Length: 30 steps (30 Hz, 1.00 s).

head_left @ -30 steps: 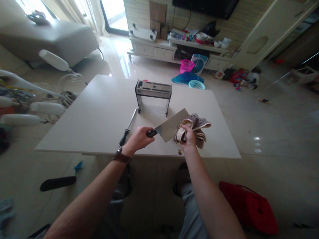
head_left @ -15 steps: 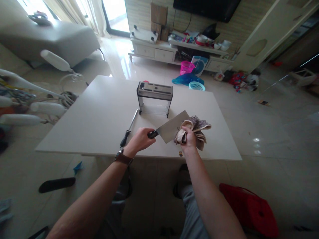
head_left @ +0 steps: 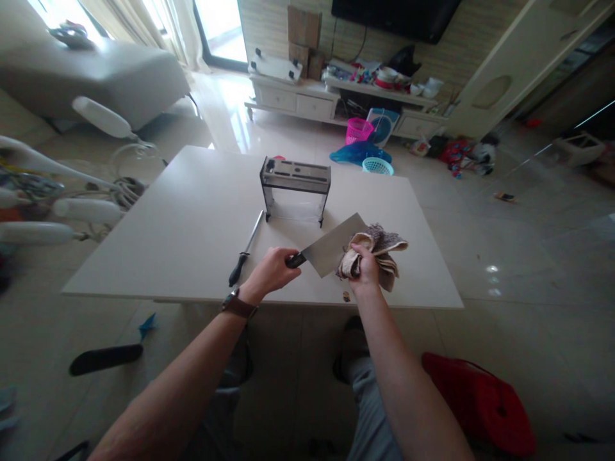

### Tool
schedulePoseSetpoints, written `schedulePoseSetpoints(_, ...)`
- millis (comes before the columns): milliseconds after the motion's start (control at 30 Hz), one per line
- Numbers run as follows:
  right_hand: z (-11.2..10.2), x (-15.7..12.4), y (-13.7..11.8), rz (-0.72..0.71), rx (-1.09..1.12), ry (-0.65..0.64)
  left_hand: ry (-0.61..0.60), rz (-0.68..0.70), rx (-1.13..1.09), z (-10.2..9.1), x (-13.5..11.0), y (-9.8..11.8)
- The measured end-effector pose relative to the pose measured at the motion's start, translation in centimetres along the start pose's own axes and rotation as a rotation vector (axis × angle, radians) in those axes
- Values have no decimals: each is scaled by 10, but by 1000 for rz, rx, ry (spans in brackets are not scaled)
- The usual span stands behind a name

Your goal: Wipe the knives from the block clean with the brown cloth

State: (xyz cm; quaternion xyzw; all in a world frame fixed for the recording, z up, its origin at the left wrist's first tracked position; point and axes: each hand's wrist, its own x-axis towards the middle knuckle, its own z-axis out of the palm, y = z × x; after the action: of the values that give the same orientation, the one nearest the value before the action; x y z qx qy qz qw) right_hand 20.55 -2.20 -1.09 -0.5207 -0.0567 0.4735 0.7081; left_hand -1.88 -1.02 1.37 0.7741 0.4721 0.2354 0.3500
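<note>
My left hand (head_left: 275, 270) is closed round the black handle of a cleaver (head_left: 331, 248), whose broad blade points up and to the right over the table. A bunched brown and cream cloth (head_left: 379, 246) is gripped in my right hand (head_left: 365, 266), against the far end of the blade and hiding part of it. Left of my left hand, a honing steel (head_left: 244, 255) with a black handle lies on the table. Beyond the cleaver stands a knife block (head_left: 296, 174) with a slotted grey top and clear sides.
The white table (head_left: 158, 237) spans the middle, its near edge just below my hands. A small sticker-like spot (head_left: 346, 296) shows near that edge. On the floor are a red stool-like object (head_left: 480, 400) at right and baskets (head_left: 378, 167) beyond the table.
The cleaver, the cloth and both hands stay in nearly the same place. The whole scene has shifted slightly left as the camera moved.
</note>
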Motion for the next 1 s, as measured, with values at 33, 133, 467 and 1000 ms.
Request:
schedulePoseSetpoints(33,1,-1,-1,18,15,18,-5,0,-2,0,0,0)
schedulePoseSetpoints(133,4,-4,-4,71,58,70,-19,-2,-2,1,1,0)
schedulePoseSetpoints(467,7,-5,-7,80,48,96,-18,-15,-12,3,1,-4)
schedulePoseSetpoints(1000,5,-4,-6,91,40,82,-24,-30,-9,5,1,-4)
